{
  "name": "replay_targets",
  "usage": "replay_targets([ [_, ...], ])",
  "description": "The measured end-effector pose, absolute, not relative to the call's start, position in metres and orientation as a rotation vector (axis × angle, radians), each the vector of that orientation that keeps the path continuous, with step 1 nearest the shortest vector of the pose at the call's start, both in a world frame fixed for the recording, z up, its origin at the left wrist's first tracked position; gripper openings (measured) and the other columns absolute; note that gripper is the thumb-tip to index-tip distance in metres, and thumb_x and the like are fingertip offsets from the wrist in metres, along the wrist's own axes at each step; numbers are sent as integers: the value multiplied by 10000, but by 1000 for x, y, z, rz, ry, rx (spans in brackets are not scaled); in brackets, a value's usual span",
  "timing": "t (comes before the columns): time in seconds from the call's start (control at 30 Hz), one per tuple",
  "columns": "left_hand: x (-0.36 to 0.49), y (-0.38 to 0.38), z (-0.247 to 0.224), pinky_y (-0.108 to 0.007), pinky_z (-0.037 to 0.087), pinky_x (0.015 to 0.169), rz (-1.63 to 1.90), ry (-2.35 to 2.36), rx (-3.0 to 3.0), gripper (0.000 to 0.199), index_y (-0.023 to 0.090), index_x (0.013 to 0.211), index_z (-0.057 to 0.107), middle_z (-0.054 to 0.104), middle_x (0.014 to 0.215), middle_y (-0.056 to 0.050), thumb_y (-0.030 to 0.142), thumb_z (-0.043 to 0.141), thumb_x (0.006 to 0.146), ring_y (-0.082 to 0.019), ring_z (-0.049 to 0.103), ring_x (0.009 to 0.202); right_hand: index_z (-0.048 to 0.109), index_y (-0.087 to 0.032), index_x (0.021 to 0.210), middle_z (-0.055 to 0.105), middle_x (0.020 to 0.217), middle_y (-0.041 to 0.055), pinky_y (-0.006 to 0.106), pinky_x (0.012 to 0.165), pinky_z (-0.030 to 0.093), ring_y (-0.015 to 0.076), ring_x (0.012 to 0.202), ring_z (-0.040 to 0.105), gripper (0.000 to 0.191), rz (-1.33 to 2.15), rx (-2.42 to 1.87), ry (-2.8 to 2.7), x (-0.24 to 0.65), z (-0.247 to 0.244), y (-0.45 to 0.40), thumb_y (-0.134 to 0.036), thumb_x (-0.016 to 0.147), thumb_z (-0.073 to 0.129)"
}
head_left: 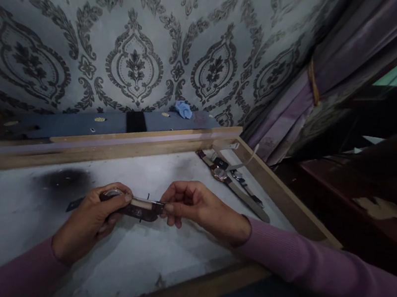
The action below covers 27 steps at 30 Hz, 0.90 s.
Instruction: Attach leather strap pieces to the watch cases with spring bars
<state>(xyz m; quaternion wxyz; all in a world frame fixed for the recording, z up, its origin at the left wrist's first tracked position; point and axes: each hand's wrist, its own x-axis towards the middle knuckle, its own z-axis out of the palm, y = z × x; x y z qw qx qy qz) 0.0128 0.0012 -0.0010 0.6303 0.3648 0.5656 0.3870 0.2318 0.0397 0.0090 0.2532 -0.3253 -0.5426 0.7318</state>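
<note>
A wristwatch with a dark brown strap (137, 212) is held level above the white surface of a wood-framed tray (273, 173). My left hand (98, 213) wraps round its case end, thumb on top beside the round case. At the strap's buckle end, my right hand (189, 205) pinches between thumb and fingers. A small dark object (74, 204) shows partly behind my left hand; I cannot make out what it is.
Several watches (220, 173) with straps lie in the tray's back right corner. A crumpled blue cloth (183, 109) rests behind the tray by the patterned wall. To the right are a tied curtain (291, 108) and a dark red table (342, 191) with papers.
</note>
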Motion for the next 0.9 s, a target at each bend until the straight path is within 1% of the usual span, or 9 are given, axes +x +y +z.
replay_targets([
  [0.13,13,1,0,-127,128,305,881,1281,852,305,186,773,544,311,392,127,434,709,709,-23,155,319,591,-116,810,646,702,12,202,537,442,78,573,584,282,2003,-892,-1483,232,4,41,-376,783,696],
  [0.23,14,1,1,-129,120,307,870,1283,856,300,189,761,539,306,389,128,431,706,704,-22,147,318,590,-120,804,620,682,12,227,600,451,91,599,573,281,1900,-926,-1613,230,4,43,-396,853,607],
  [0.33,15,0,2,-131,124,306,873,1281,867,299,191,760,539,299,383,129,437,699,706,-26,141,322,622,-112,832,617,728,31,248,661,433,118,677,557,277,1552,-955,-1942,226,11,42,-362,907,528],
  [0.4,16,-1,2,-134,122,302,867,1267,894,299,189,756,542,300,381,128,442,694,709,-27,141,322,649,-111,862,626,758,44,251,641,406,132,691,543,285,1262,-966,-2175,222,18,40,-332,932,484],
  [0.47,17,-1,2,-134,118,300,860,1252,921,300,185,750,545,297,379,127,446,688,710,-27,145,323,664,-112,899,637,765,45,249,626,391,134,685,546,264,1134,-934,-2309,217,22,39,-298,933,479],
  [0.53,18,-2,3,-132,119,301,856,1250,936,297,183,738,543,290,376,128,443,683,708,-27,150,325,665,-112,904,627,723,31,235,593,378,123,642,533,231,1151,-915,-2362,211,22,38,-268,921,495],
  [0.7,18,0,4,-140,120,291,862,1225,939,271,184,718,544,303,357,128,424,672,711,-26,152,302,603,-121,778,507,584,-20,199,515,347,85,526,458,230,1309,-936,-2270,204,12,37,-212,920,446],
  [0.8,17,1,1,-139,133,289,851,1165,931,261,179,736,553,334,365,124,410,673,726,-22,166,294,567,-132,725,464,566,-31,191,490,327,79,509,420,238,1336,-929,-2216,204,9,37,-226,911,452],
  [0.9,15,1,-2,-135,164,292,851,1064,914,261,172,750,554,362,375,121,396,687,736,-19,186,293,568,-133,724,469,582,-25,193,496,333,85,532,420,242,1336,-910,-2189,206,9,37,-253,907,462],
])
